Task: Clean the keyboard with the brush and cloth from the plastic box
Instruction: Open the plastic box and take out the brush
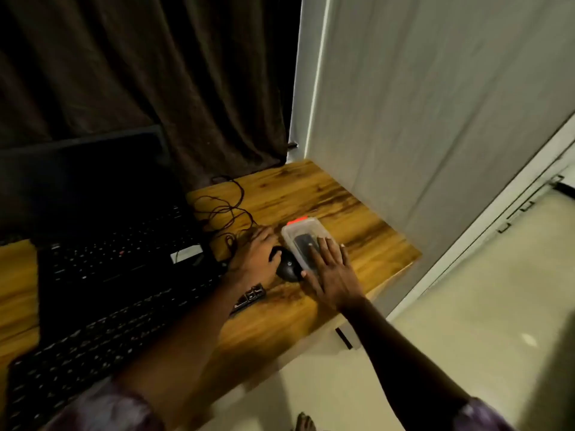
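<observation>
The right hand (329,273) is lying flat on the lid of the clear rectangular plastic box (298,234), its fingers straight and spread, clasping nothing. The left hand (256,253) is curling its fingers over the rounded black computer mouse (287,270), which is sitting just beside the box's left wall; whether the two are touching I cannot tell. The box is standing on the warm brown wooden table (357,231), near its right edge and to the right of the long black keyboard (93,343), which is running toward the lower left corner.

The step in hand, as I am judging it, is getting the box open. Doing it well is likely meaning one hand steadying the base while the other is working the orange clip (297,219) at the far end, then lifting the lid level so nothing is tipping out; sliding the mouse aside first is giving room, minding the tangled dark cable (224,209) behind it.

Much is proving hard to read: a dark shape (303,244) is showing through the lid, but whether it is brush, cloth or both I cannot tell; the right palm is covering the box's near end; the left thumb is hiding from view; the left forearm is crossing the keyboard, and the frame edge is cutting it off; the open black laptop (118,231) is sinking into shadow; a small patterned object (253,294) by the left wrist is too blurred to name.
</observation>
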Motion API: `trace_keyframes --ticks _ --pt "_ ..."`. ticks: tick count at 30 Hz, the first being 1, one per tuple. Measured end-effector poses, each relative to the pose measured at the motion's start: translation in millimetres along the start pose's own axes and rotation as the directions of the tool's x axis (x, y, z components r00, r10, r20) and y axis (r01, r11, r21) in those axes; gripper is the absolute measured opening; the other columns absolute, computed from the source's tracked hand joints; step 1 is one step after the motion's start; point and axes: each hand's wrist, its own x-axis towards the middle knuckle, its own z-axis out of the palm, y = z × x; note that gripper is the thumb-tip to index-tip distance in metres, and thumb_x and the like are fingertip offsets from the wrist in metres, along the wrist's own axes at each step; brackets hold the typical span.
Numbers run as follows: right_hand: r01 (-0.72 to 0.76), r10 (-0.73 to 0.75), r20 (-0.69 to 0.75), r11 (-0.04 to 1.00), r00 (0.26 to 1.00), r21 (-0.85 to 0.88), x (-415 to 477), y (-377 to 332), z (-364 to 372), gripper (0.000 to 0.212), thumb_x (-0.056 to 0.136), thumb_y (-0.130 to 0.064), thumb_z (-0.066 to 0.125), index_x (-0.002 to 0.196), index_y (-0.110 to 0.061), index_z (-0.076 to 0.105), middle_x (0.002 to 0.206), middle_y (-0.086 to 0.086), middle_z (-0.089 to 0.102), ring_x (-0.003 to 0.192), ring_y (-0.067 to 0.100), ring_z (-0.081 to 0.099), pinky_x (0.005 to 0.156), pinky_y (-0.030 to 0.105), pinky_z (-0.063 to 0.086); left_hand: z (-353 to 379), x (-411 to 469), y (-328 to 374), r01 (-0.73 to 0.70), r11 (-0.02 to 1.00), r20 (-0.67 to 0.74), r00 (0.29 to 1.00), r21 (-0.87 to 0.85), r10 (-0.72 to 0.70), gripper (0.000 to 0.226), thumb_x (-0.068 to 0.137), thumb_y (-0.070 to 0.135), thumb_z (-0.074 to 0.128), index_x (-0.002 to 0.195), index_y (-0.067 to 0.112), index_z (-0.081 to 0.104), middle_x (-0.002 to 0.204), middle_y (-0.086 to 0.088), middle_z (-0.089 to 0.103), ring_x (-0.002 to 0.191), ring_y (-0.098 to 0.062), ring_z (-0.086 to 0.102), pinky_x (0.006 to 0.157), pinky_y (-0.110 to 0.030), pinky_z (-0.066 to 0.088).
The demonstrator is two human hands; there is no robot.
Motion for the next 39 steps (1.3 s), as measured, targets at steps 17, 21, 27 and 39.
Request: trace_keyframes --ticks 17,21,27,39 --pt "0.156 -0.178 -0.156 0.977 0.972 -0.144 7.7 26.5 28.8 0.073 0.102 -0.053 0.034 0.153 -0.001 0.031 0.162 0.019 0.022 0.152 0.032 0.014 0.118 0.06 0.02 38.9 99.5 18.7 0.247 0.933 0.137 0.967 -0.261 -0.217 0.025 0.102 0.024 0.051 0.106 0.006 0.068 0.103 -0.02 0.071 0.097 -0.036 0.067 0.081 -0.04 0.052" --pt "0.192 -0.223 -0.239 0.97 0.945 -0.147 5.0 27.5 33.0 0.065 0.104 -0.046 0.031 0.151 -0.001 0.036 0.162 0.017 0.025 0.152 0.031 0.018 0.115 0.059 0.026 30.6 110.8 14.6 0.285 0.935 0.176 0.952 -0.212 -0.25 0.03 0.097 0.018 0.055 0.068 0.014 0.057 0.085 -0.02 0.07 0.082 -0.036 0.069 0.069 -0.043 0.053" --pt "0.236 -0.288 -0.334 0.954 0.898 -0.187 3.5 32.6 40.6 0.059 0.102 -0.037 0.045 0.149 -0.001 0.04 0.159 0.017 0.032 0.15 0.032 0.025 0.111 0.06 0.035 27.1 125.6 12.4 0.324 0.931 0.232 0.931 -0.166 -0.283 0.041 0.094 0.019 0.062 0.055 0.01 0.057 0.078 -0.019 0.071 0.08 -0.033 0.07 0.06 -0.031 0.043" --pt "0.257 -0.262 -0.291 0.965 0.92 -0.054 -9.9 31.0 29.6 0.058 0.105 -0.049 0.039 0.151 -0.013 0.041 0.16 0.014 0.03 0.15 0.032 0.025 0.114 0.06 0.029 16.5 133.8 16.1 0.403 0.91 0.336 0.875 -0.101 -0.35 0.044 0.093 0.014 0.06 0.05 0.013 0.048 0.052 0.0 0.048 0.06 -0.019 0.053 0.061 -0.03 0.039"
